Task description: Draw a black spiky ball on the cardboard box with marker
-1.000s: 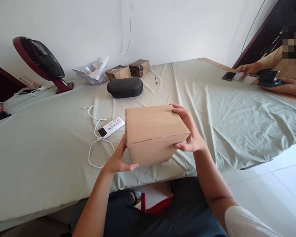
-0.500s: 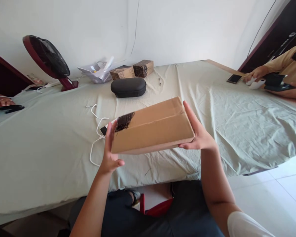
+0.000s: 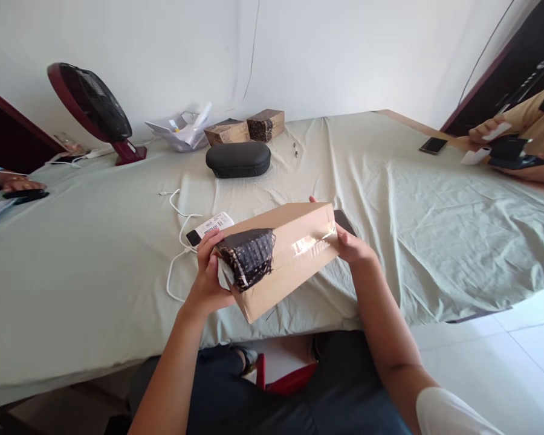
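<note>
Between my hands a cardboard box [image 3: 294, 266] is held tilted above the cloth-covered table [image 3: 95, 272]. Black scribbling covers its left corner, and clear tape shines along the side facing me. My left hand [image 3: 208, 275] grips the scribbled end, thumb and fingers wrapped on it. At the opposite end my right hand [image 3: 351, 244] is closed on the box, most of its fingers hidden behind. Just beyond the box lie a labelled white item [image 3: 215, 223] and, partly covered, a dark flat device [image 3: 344, 222].
A black zip case [image 3: 238, 160], two small cardboard boxes [image 3: 265, 125], a plastic basket [image 3: 181, 136] and a red fan [image 3: 90, 109] stand toward the wall. A white cable [image 3: 172, 266] lies left. Other people's hands [image 3: 485, 130] work at the right and far left; a phone [image 3: 433, 145] lies near the right ones.
The box has been turned and tipped, so its scribbled corner and taped side now face me. My left hand has closed on its end. The labelled item behind shows more.
</note>
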`<state>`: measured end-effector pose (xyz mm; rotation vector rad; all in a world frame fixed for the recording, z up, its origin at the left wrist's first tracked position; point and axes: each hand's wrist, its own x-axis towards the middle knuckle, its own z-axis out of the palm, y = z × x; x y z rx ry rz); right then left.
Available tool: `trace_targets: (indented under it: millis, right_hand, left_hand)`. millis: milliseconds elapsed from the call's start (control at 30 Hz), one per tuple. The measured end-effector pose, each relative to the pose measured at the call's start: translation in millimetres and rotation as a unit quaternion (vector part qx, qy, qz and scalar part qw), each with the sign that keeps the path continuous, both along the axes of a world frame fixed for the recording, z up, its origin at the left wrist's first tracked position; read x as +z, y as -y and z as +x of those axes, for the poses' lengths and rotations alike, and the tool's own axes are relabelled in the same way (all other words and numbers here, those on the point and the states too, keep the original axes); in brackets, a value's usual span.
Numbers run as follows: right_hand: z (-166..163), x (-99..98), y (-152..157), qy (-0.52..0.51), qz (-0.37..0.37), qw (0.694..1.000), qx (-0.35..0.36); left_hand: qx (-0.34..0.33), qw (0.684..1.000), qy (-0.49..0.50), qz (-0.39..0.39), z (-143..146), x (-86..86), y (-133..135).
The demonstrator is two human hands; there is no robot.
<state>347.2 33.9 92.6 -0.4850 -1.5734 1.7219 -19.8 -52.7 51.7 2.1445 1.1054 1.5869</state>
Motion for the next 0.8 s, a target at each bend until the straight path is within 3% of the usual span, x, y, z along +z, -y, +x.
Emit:
trace_targets:
  millis: [67, 100, 200, 267, 333, 400, 467, 567, 700, 800]
  right_hand:
    - [-4, -3.2, -3, -0.009, -0.027, 0.999, -0.018]
    - [-6, -4.5, -5, -0.007, -0.029, 0.999, -0.041]
    - [-6, -6.6, -9, -0.016, 0.006, 0.989, -0.149]
    - [-6, -6.0, -10, -0.045, 0.054, 0.977, -0.202]
    - [-9, -3.7, -9, -0.073, 0.096, 0.968, -0.220]
    - [-14, -0.6, -7, -0.091, 0.118, 0.967, -0.208]
    - [-18, 2.3, -4, -0.100, 0.116, 0.970, -0.190]
    - [-18, 4.4, -2, -0.092, 0.064, 0.981, -0.157]
    - [-14, 3.4, -3, -0.016, -0.024, 0.995, -0.095]
    - [-17, 1.9, -4, -0.004, -0.025, 0.992, -0.122]
  left_hand:
    - [0.002, 0.995, -0.068, 0.066, 1, 4.6, 1]
    - [0.010, 0.993, -0.101, 0.063, 2, 6.8, 1]
    - [0.003, 0.993, -0.104, -0.063, 5, 11.2, 4]
    - [-0.060, 0.984, 0.021, -0.169, 11, 12.8, 5]
    - [-0.124, 0.938, 0.196, -0.256, 21, 15.5, 7]
    - [-0.130, 0.885, 0.316, -0.316, 32, 20.6, 9]
    - [-0.106, 0.864, 0.359, -0.336, 40, 26.9, 11]
    - [-0.092, 0.886, 0.360, -0.277, 39, 31.8, 12]
    - [-0.090, 0.932, 0.290, -0.198, 24, 27.2, 11]
    - [-0.044, 0.921, 0.312, -0.231, 22, 25.2, 8]
